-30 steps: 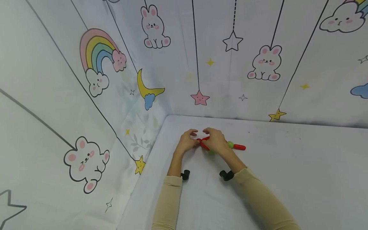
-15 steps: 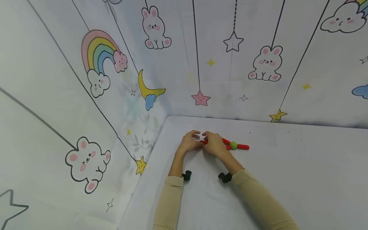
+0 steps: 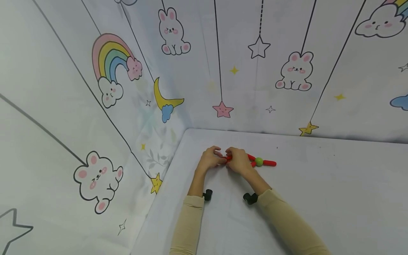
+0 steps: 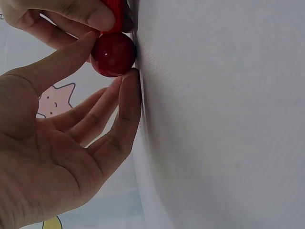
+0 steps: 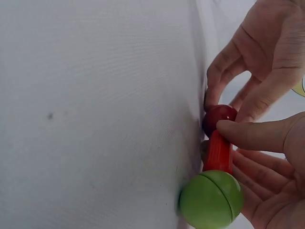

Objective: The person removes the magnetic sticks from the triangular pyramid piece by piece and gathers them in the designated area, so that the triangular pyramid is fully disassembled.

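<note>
My two hands meet near the table's far left corner. The left hand point(image 3: 217, 158) pinches a dark red ball point(image 4: 113, 54) between thumb and fingers, right against the white cloth. The right hand point(image 3: 233, 160) grips a short red stick point(image 5: 218, 151) whose far end meets that red ball point(image 5: 219, 116). A green ball point(image 5: 212, 198) sits at the stick's near end, under my palm. In the head view more red sticks point(image 3: 268, 163) and a green ball point(image 3: 259, 162) lie on the table just right of the right hand.
The table point(image 3: 318, 187) is covered in white cloth. Cartoon-printed backdrop walls point(image 3: 223, 71) stand close behind and to the left of the hands. Black camera mounts point(image 3: 250, 197) sit on both wrists.
The hands have drawn closer together over the red pieces. The right hand and the stick chain shifted slightly right, and the green ball below that hand went out of sight.
</note>
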The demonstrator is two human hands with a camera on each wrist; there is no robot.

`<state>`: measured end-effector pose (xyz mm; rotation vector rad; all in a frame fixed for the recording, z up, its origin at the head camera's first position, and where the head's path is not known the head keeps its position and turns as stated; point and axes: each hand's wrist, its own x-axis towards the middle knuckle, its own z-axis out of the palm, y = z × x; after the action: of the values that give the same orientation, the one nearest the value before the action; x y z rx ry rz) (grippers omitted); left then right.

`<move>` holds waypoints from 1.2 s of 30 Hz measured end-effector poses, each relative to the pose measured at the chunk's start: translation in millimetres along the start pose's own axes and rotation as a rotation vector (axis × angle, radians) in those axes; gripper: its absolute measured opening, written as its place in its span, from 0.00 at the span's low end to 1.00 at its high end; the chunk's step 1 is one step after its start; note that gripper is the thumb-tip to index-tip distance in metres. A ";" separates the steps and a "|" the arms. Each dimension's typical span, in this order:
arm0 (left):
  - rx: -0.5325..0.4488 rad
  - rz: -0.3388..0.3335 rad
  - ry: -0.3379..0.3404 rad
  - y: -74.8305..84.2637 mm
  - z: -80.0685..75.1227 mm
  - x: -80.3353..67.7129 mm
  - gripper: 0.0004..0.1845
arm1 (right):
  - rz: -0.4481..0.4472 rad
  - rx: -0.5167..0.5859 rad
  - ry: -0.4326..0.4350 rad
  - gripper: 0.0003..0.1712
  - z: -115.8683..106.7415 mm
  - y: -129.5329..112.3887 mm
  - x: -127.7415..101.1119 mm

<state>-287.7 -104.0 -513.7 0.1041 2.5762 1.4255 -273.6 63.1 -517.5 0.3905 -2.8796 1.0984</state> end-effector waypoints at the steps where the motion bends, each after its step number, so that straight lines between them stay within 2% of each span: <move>1: 0.003 0.000 0.003 0.5 0.0 -0.5 0.33 | 0.000 0.004 0.002 0.28 0.3 0.9 0.2; 9: 0.016 0.016 0.040 2.6 3.6 -0.3 0.35 | -0.002 0.022 0.002 0.28 -1.6 4.6 0.2; 18: 0.068 0.022 0.040 5.0 5.0 -0.4 0.32 | -0.011 0.055 -0.003 0.27 -3.8 7.3 -2.2; 27: 0.026 0.061 0.005 3.5 4.9 -1.3 0.36 | 0.007 0.055 -0.011 0.28 -4.0 9.1 -5.4; 36: 0.043 0.121 -0.003 3.4 1.8 -1.3 0.45 | -0.006 0.086 0.002 0.28 -5.7 9.9 -5.8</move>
<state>-286.2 -100.9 -511.6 0.2733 2.6395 1.4077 -270.7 75.3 -520.4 0.4012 -2.8345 1.2246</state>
